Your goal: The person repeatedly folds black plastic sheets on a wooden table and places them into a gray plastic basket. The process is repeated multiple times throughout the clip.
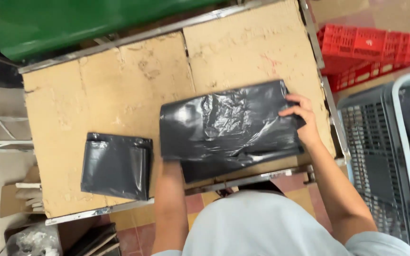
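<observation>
Centrally, crinkled glossy black plastic bag (228, 128) on worn cardboard (119, 85), right hand (304, 121) pinching its edge, left grip hidden.

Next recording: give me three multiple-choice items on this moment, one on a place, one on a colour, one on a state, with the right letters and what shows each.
1. Where does the folded black bag lie?
A. On the cardboard table top, toward the person's left of the large bag
B. In the red crate
C. On the floor

2. What colour is the crate beyond the table's right end?
A. Blue
B. Red
C. Yellow

3. How does the large black bag lie?
A. Rolled into a tight tube
B. Hanging in the air
C. Spread flat on the table, wrinkled

Answers:
1. A, since it rests alone on the cardboard near the front edge.
2. B, as its lattice walls are plainly red.
3. C, because it lies flat, with the right hand on its right edge and the left hand mostly hidden under its near left corner.
</observation>
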